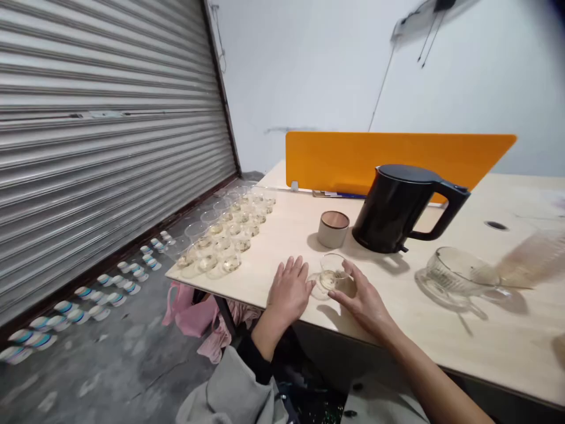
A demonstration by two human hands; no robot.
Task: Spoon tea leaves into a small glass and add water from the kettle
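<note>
A small clear cup (330, 275) stands upright near the table's front edge, with something pale at its bottom. My right hand (364, 297) has its thumb and fingers curved round the cup's right side, gripping it. Flat on the table to the left lies my left hand (289, 293), fingers stretched out. Its thumb points at the cup's base; whether it touches cannot be made out. Behind the cup sits a grey canister (332, 235) with a wood-coloured lid.
A black electric kettle (392, 212) stands behind on the right. Farther right are a glass cup on a saucer (454, 277) and a clear plastic bag (536, 259). Rows of clear cups (220, 241) fill the table's left end. An orange divider (388, 156) runs behind; white-and-blue tubs (101, 280) line the floor.
</note>
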